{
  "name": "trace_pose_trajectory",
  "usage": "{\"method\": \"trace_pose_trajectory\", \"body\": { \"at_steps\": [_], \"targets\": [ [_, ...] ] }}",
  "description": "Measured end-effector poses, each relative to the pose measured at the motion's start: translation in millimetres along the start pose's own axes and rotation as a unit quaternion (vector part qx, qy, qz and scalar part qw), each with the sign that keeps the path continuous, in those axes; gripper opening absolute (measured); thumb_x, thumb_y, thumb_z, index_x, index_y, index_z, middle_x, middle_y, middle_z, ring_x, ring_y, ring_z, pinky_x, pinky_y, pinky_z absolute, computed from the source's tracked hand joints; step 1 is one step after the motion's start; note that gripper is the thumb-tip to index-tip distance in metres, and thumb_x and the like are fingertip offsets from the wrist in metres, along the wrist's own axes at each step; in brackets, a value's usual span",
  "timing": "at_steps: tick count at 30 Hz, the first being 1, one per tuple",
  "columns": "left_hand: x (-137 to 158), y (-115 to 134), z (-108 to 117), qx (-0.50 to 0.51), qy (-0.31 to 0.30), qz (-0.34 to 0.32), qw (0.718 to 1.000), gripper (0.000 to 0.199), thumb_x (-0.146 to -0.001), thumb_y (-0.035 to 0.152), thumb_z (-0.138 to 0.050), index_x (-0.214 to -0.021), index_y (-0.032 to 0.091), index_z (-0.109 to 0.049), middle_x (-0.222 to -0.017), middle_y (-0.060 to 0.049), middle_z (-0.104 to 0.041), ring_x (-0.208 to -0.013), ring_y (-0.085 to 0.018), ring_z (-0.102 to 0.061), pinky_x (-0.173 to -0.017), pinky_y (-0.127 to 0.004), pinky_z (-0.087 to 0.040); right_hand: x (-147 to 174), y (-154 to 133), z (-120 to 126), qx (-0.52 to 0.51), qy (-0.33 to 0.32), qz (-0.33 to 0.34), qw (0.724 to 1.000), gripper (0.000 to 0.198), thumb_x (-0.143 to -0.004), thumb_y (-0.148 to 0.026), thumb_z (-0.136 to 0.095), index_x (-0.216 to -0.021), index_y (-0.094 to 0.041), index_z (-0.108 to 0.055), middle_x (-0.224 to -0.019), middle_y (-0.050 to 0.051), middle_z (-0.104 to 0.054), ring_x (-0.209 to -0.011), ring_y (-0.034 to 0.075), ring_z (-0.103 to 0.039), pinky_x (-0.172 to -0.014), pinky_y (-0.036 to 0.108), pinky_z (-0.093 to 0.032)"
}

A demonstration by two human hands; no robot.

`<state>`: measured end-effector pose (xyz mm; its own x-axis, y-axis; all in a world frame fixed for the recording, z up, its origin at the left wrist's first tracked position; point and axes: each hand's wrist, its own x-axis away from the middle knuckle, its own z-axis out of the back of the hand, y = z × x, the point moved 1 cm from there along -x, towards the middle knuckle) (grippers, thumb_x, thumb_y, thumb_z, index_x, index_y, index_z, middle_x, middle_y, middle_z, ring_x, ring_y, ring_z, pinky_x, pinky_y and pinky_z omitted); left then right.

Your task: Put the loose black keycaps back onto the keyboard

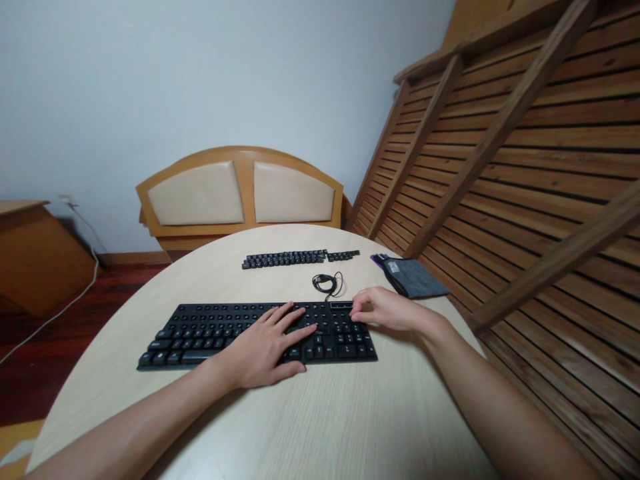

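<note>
A black keyboard (210, 344) lies across the table in front of me. Its lower rows carry keycaps, while several upper positions show bare sockets. My left hand (267, 340) rests flat on the right-centre part of the keyboard with its fingers spread. At the upper right of the number pad, my right hand (377, 309) is closed in a pinch; whatever is between its fingertips is too small to make out. Loose black keycaps (285, 259) are laid out in rows farther back, with a smaller group (343, 256) at their right end.
The keyboard's coiled cable (325, 285) lies behind it. A grey pouch (416, 277) sits near the right edge of the round wooden table (345, 427). Beyond are a padded headboard (240, 230), a wall, and a leaning slatted wooden frame (500, 153) on the right.
</note>
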<state>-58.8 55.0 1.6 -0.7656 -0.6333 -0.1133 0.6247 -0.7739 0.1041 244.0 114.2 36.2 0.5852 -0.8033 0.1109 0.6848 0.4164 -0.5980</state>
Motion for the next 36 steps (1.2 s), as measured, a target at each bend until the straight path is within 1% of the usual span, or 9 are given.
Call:
{"method": "trace_pose_trajectory", "body": {
  "at_steps": [5,11,15,20,23,25,27,32,36],
  "targets": [
    [-0.8,0.7,0.7,-0.006,-0.016,0.004,1.000,0.070,-0.096,0.067,-0.046,-0.155,0.033,-0.031,-0.163,-0.009,-0.025,-0.151,-0.037,-0.017,-0.117,-0.057,-0.026,-2.5,-2.6,0.4,0.014,-0.007,-0.022,1.000,0.023,-0.082,-0.038,-0.066,-0.085,-0.018,-0.078,-0.083,0.006,-0.078,-0.075,0.021,-0.069,-0.068,0.029,-0.048],
    [-0.6,0.3,0.4,-0.009,-0.010,0.002,1.000,0.070,-0.096,0.066,-0.046,-0.155,0.033,-0.031,-0.164,-0.008,-0.025,-0.151,-0.037,-0.018,-0.118,-0.057,-0.026,-7.7,0.7,-0.4,0.019,-0.018,-0.034,0.999,0.022,-0.080,-0.036,-0.067,-0.083,-0.018,-0.079,-0.080,0.006,-0.077,-0.071,0.021,-0.067,-0.065,0.028,-0.047],
    [-0.7,0.4,0.2,-0.009,-0.011,0.002,1.000,0.070,-0.095,0.066,-0.047,-0.155,0.034,-0.030,-0.164,-0.008,-0.025,-0.151,-0.037,-0.017,-0.118,-0.056,-0.026,-8.2,5.9,-1.0,0.008,-0.025,-0.024,0.999,0.022,-0.081,-0.035,-0.067,-0.084,-0.017,-0.078,-0.081,0.006,-0.077,-0.071,0.020,-0.067,-0.066,0.028,-0.047],
    [-0.9,1.2,1.5,-0.009,-0.019,0.009,1.000,0.071,-0.095,0.067,-0.047,-0.155,0.034,-0.030,-0.163,-0.009,-0.026,-0.151,-0.037,-0.018,-0.118,-0.056,-0.025,-8.1,15.7,2.7,-0.031,-0.023,0.009,0.999,0.024,-0.083,-0.037,-0.066,-0.088,-0.016,-0.077,-0.088,0.007,-0.077,-0.079,0.020,-0.068,-0.071,0.028,-0.049],
    [-0.6,1.3,2.2,-0.003,-0.014,0.007,1.000,0.070,-0.095,0.067,-0.047,-0.155,0.034,-0.031,-0.163,-0.009,-0.026,-0.151,-0.037,-0.018,-0.118,-0.057,-0.025,-16.8,29.7,9.5,-0.030,0.034,0.002,0.999,0.026,-0.088,-0.037,-0.061,-0.092,-0.015,-0.074,-0.091,0.008,-0.076,-0.083,0.021,-0.068,-0.074,0.029,-0.050],
    [-0.5,1.2,2.3,0.003,-0.010,0.005,1.000,0.070,-0.095,0.067,-0.048,-0.154,0.034,-0.032,-0.163,-0.008,-0.026,-0.151,-0.038,-0.018,-0.118,-0.057,-0.025,-28.1,43.4,15.2,0.020,0.100,-0.026,0.994,0.023,-0.090,-0.032,-0.057,-0.093,-0.014,-0.072,-0.092,0.008,-0.075,-0.083,0.020,-0.067,-0.074,0.028,-0.049],
    [-0.4,1.2,2.0,0.005,-0.010,0.005,1.000,0.071,-0.094,0.066,-0.049,-0.155,0.034,-0.032,-0.163,-0.009,-0.026,-0.150,-0.038,-0.018,-0.118,-0.058,-0.026,-42.3,58.4,20.8,0.107,0.153,-0.071,0.980,0.020,-0.090,-0.027,-0.057,-0.099,-0.016,-0.070,-0.091,0.006,-0.075,-0.080,0.018,-0.067,-0.070,0.025,-0.047],
    [-0.9,1.7,2.0,0.006,-0.017,0.010,1.000,0.071,-0.094,0.067,-0.048,-0.155,0.033,-0.031,-0.163,-0.010,-0.026,-0.150,-0.039,-0.018,-0.117,-0.059,-0.026,-78.7,84.5,30.9,0.174,0.203,-0.119,0.956,0.032,-0.087,-0.021,-0.059,-0.118,-0.016,-0.063,-0.095,0.007,-0.075,-0.088,0.021,-0.067,-0.076,0.028,-0.046],
    [-1.4,2.6,3.1,0.009,-0.024,0.012,1.000,0.071,-0.094,0.066,-0.050,-0.155,0.034,-0.031,-0.163,-0.010,-0.025,-0.150,-0.039,-0.018,-0.117,-0.059,-0.026,-98.9,93.8,32.6,0.216,0.223,-0.149,0.939,0.044,-0.086,-0.022,-0.061,-0.130,-0.015,-0.059,-0.111,0.013,-0.072,-0.100,0.027,-0.066,-0.082,0.033,-0.046]
  ]
}}
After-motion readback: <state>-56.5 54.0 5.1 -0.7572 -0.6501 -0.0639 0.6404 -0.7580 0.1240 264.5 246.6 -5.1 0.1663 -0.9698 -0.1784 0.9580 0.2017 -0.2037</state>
